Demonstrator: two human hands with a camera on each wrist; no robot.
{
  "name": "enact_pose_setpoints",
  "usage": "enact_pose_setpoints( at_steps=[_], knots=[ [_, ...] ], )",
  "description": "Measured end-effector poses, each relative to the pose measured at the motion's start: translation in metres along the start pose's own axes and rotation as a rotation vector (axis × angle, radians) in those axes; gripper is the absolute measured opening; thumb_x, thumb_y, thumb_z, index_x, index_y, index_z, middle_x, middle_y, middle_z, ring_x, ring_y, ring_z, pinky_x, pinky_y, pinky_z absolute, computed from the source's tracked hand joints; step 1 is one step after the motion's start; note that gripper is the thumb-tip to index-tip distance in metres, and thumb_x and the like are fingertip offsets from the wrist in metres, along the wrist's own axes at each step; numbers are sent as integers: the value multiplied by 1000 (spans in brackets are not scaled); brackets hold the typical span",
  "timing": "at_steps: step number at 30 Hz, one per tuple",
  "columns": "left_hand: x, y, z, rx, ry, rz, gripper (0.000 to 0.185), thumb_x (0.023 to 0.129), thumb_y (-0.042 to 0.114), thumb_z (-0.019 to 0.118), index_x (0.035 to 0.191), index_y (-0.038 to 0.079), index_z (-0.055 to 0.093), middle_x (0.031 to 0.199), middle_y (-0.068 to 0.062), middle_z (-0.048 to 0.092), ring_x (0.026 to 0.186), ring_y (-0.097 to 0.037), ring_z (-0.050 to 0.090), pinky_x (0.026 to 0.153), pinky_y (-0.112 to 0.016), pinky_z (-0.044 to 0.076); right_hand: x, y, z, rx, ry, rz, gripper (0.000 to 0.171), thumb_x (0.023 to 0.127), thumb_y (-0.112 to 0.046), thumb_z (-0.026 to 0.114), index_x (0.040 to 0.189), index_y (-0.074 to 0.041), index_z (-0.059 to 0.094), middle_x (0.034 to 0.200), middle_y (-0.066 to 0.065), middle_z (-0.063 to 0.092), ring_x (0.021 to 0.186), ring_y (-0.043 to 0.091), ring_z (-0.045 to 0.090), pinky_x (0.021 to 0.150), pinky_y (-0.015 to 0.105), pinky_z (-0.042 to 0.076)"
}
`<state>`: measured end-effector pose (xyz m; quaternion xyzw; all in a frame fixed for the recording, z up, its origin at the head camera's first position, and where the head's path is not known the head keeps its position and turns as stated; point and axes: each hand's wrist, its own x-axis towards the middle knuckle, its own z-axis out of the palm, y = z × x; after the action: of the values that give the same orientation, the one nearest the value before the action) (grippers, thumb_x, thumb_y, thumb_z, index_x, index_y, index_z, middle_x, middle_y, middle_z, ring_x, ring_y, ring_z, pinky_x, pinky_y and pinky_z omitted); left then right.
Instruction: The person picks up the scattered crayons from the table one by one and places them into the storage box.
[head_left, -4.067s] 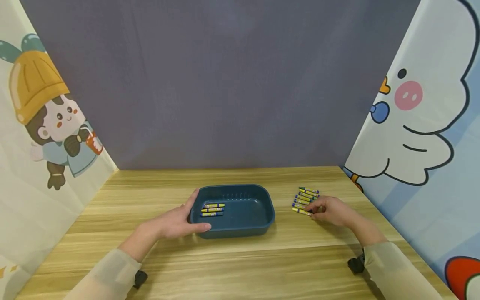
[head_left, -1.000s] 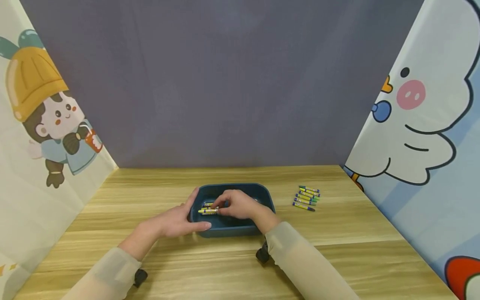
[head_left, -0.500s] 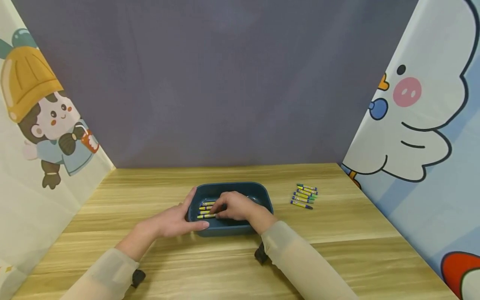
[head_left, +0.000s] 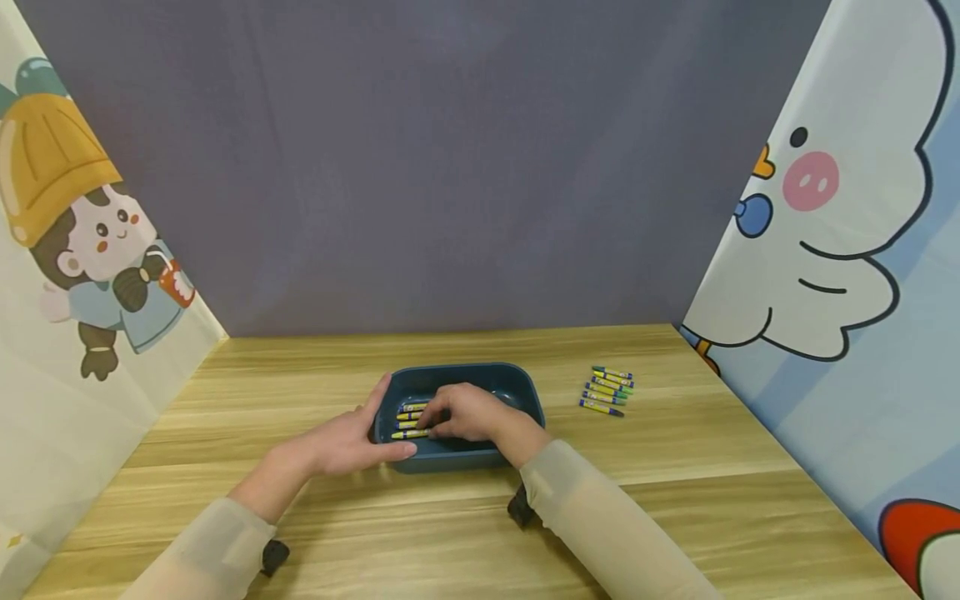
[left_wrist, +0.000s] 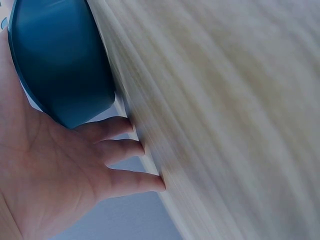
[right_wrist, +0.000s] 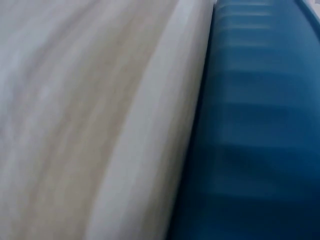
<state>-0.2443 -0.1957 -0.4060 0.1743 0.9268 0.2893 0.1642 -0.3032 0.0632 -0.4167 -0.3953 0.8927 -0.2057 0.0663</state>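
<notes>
In the head view, a dark blue plastic box (head_left: pixel 457 464) stands on the table, with several yellow-wrapped crayons (head_left: pixel 409 416) side by side at its left end. My left hand (head_left: pixel 341 442) spans that end, thumb over the near rim. Its fingers look straight and spread in the left wrist view, the palm against the box wall (left_wrist: pixel 62 60). My right hand (head_left: pixel 468 412) reaches inside and pinches the right end of the nearest crayon (head_left: pixel 407 435), low in the box. The right wrist view shows the ribbed box side (right_wrist: pixel 260 125) but no hand.
Several more crayons (head_left: pixel 606 392) lie in a loose column on the wooden table (head_left: pixel 420 533), right of the box. A grey backdrop (head_left: pixel 450 167) rises behind the table. Cartoon-printed panels (head_left: pixel 840 208) flank both sides.
My right hand took a yellow crayon from the right-hand column, carried it left into the box and laid it nearest in the row. My left hand has kept its place at the box.
</notes>
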Motion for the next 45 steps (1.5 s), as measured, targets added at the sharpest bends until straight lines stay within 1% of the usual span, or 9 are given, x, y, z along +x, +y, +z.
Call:
enact_pose_setpoints(
  at_steps=[7,13,19,23,26,31,36,41,45],
  knots=[
    [0,-1,0,6,2,1,128,96,75,70,176,26,-18,160,-38,50,130,-37,66,106,-57,55,1,0,1,13,2,17,20,98,-19,86,117,-24,87,104,-5,74,95,10,68,91,28,55],
    [-2,1,0,9,-8,-16,128,96,77,68,176,28,-19,164,-39,44,138,-43,63,109,-60,53,0,1,-1,20,15,6,21,98,-22,86,119,-24,87,104,-6,74,92,5,65,86,26,55],
    [-1,0,-1,0,-8,-5,128,96,76,70,176,26,-18,161,-35,50,129,-34,67,107,-57,54,-2,-2,-12,27,58,-8,22,102,-23,81,124,-21,85,110,-3,75,94,9,67,84,27,55],
    [-1,0,-1,-18,-5,6,129,96,73,72,176,24,-17,160,-33,53,127,-33,67,106,-57,54,-10,-1,-26,70,102,-8,23,105,-24,77,128,-20,83,117,-1,75,95,9,66,84,29,57],
    [-1,0,0,-15,3,8,130,95,74,72,176,24,-17,160,-33,52,132,-36,65,109,-59,52,-23,5,-41,116,155,0,24,106,-24,77,128,-20,83,117,-1,75,89,7,63,81,28,56],
    [-1,1,2,19,17,-8,132,93,78,71,176,24,-17,164,-37,46,146,-47,57,117,-65,47,-58,26,-69,142,270,11,22,103,-22,80,125,-17,84,107,0,74,75,9,54,70,28,50],
    [0,2,2,42,15,-18,133,93,82,68,176,27,-20,169,-39,38,156,-54,44,124,-67,39,-105,61,-91,146,346,125,22,104,-24,79,124,-16,84,106,1,74,72,11,56,63,29,50],
    [0,2,2,45,17,-18,133,93,82,68,176,25,-19,168,-39,39,156,-53,43,124,-67,39,-150,102,-101,135,302,244,25,108,-25,74,130,-15,81,113,5,73,65,11,50,60,30,47],
    [-1,2,3,39,22,-14,134,93,80,70,176,22,-17,166,-39,42,155,-53,45,124,-67,39,-178,127,-99,111,240,317,27,106,-19,75,131,-10,80,116,8,74,71,11,52,64,29,48]
  ],
)
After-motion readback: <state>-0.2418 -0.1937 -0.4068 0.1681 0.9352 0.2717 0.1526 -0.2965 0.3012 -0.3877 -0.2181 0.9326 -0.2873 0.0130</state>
